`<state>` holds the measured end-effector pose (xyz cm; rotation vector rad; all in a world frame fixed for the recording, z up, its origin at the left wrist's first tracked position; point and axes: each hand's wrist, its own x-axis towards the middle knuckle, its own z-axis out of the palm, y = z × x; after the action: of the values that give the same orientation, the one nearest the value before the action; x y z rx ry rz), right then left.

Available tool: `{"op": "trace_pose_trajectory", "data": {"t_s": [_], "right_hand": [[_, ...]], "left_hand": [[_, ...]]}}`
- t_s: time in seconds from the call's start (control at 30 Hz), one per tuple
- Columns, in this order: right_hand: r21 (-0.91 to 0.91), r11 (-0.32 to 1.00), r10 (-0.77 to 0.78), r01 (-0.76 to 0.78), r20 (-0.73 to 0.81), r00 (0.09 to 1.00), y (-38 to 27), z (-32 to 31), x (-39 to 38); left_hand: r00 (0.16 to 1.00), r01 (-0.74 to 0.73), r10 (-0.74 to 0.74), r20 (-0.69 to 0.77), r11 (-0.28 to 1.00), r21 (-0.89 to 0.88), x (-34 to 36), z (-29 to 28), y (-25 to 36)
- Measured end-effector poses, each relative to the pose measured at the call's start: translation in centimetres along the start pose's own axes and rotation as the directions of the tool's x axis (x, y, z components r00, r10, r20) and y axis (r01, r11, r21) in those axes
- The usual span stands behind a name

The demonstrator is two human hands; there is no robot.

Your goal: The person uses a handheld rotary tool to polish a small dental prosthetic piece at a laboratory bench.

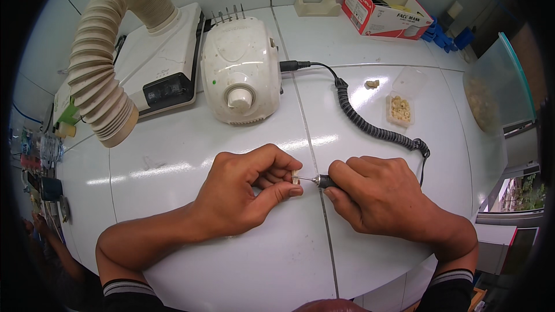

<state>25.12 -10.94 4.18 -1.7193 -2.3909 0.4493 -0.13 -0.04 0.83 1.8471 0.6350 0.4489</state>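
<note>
Between the thumb and fingertips of my left hand (245,188) is a small cream-coloured piece (295,177), partly hidden by the fingers; its exact kind is too small to tell. My right hand (381,193) is closed round a black rotary handpiece (326,181), gripped like a pen. Its thin metal bur points left and reaches the piece; whether it spins cannot be seen. A black coiled cord (370,128) leads to the white control unit (240,60), which has a round knob, a green light and several burs standing on top.
A ribbed suction hose (95,58) arches from a white machine (167,52) at the left. On the right are a clear box (400,110) of small cream pieces, a lump (372,84) and a glove-filled carton (384,20). Another person's hand (41,225) shows at far left.
</note>
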Motion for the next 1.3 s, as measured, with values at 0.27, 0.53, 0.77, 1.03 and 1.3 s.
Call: {"op": "trace_pose_trajectory", "data": {"t_s": [0.27, 0.53, 0.77, 1.03, 1.3], "right_hand": [[0.002, 1.000, 0.005, -0.005, 0.008, 1.000, 0.01, -0.01, 0.02], [0.001, 1.000, 0.011, -0.011, 0.016, 1.000, -0.08, -0.05, 0.07], [-0.004, 1.000, 0.002, -0.002, 0.000, 1.000, -0.01, 0.06, 0.03], [-0.009, 1.000, 0.002, -0.002, 0.018, 1.000, -0.01, -0.08, 0.07], [-0.010, 1.000, -0.001, 0.001, 0.021, 1.000, 0.02, -0.07, 0.05]], "left_hand": [[1.000, -0.008, 0.008, 0.003, 1.000, 0.008, -0.01, 0.01, -0.02], [1.000, -0.003, 0.003, 0.003, 1.000, 0.017, 0.00, 0.07, -0.03], [1.000, -0.013, 0.013, 0.005, 1.000, 0.027, 0.04, 0.00, 0.04], [1.000, -0.019, 0.019, 0.004, 1.000, 0.018, 0.00, 0.04, -0.09], [1.000, -0.025, 0.025, 0.006, 0.999, 0.031, 0.01, 0.03, -0.01]]}}
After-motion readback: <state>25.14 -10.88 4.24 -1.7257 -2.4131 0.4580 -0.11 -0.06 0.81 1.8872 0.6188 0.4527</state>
